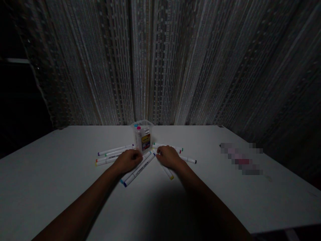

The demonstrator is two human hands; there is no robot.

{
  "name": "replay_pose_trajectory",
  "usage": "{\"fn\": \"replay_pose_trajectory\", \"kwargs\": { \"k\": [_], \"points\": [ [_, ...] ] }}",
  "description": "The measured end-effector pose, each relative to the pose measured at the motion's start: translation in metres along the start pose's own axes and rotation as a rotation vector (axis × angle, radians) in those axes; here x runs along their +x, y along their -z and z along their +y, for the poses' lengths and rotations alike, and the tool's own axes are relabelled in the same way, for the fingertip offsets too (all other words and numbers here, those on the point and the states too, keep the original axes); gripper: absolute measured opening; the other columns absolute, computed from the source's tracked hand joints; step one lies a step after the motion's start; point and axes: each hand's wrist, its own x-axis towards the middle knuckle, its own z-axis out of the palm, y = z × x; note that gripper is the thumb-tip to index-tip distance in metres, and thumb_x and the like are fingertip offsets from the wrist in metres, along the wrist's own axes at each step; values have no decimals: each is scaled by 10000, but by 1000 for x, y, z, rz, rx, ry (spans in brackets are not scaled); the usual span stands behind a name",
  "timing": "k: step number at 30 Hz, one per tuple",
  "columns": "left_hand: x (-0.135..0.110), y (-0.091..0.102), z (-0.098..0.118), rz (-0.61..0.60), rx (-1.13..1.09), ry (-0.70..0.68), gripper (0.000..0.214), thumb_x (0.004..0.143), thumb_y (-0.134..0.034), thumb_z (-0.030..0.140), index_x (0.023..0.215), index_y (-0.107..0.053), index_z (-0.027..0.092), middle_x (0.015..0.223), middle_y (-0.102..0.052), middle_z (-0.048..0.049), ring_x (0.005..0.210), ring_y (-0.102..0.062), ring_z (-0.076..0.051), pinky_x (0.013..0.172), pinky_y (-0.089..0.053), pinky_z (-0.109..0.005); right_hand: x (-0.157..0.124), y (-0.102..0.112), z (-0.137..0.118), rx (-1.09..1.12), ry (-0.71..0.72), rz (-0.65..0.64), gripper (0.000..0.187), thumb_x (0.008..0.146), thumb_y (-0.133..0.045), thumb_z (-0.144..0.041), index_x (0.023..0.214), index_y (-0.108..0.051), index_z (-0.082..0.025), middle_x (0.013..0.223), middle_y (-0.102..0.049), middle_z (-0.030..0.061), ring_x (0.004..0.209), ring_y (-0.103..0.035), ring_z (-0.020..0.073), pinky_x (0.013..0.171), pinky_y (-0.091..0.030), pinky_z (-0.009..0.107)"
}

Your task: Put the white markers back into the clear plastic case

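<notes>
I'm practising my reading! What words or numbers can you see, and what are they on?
None can be read clearly.
Label on the clear container: too blurred.
Dark-blue-ended marker: print too small.
Orange-red-ended marker: dark print, too small.

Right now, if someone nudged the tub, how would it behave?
The tub is probably light, as it looks like thin clear plastic. It might tip under a hard push, since it narrows toward its base. It would likely slide rather than roll, because its sides look flattish.
</notes>
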Motion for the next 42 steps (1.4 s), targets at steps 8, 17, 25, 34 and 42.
{"fn": "replay_pose_trajectory", "kwargs": {
  "k": [8, 17, 25, 34, 42],
  "points": [
    [1, -3, -4, -5, -38, -7, 287, 750, -450, 376, 708, -611, 143, 674, -609, -26, 635, -544, -169, 549, -356, -233, 0, 0, 0, -1, -6, 10, 225, 795, -475, -283, 926, -634, -192, 921, -665, 78, 885, -590, 196, 725, -369, 271],
    [2, -2, -5, -17, -80, 1, 259, 720, -493, 380, 705, -604, 146, 657, -591, -22, 628, -536, -171, 569, -372, -249, 2, -3, 2, 0, 12, 8, 225, 789, -480, -287, 915, -637, -186, 916, -666, 79, 851, -593, 189, 709, -367, 265],
    [1, -3, -4, -17, -59, 2, 256, 726, -486, 376, 718, -604, 149, 666, -585, -19, 645, -542, -172, 568, -373, -246, 2, -4, 1, 9, 37, 29, 237, 780, -484, -283, 927, -640, -181, 872, -670, 74, 830, -597, 195, 685, -373, 267],
    [2, -2, -5, -35, -45, 7, 276, 729, -495, 399, 739, -608, 148, 672, -580, -20, 651, -539, -177, 565, -358, -250, 2, -7, 2, 11, 36, 1, 258, 795, -490, -310, 973, -622, -178, 923, -657, 83, 884, -581, 195, 744, -373, 270],
    [2, -3, -5, -54, -52, 0, 267, 716, -522, 418, 685, -572, 157, 632, -543, 3, 620, -507, -158, 554, -341, -239, 2, -7, -1, 19, 30, -8, 298, 790, -491, -343, 1014, -608, -184, 932, -656, 81, 895, -581, 203, 739, -376, 271]
  ]
}}
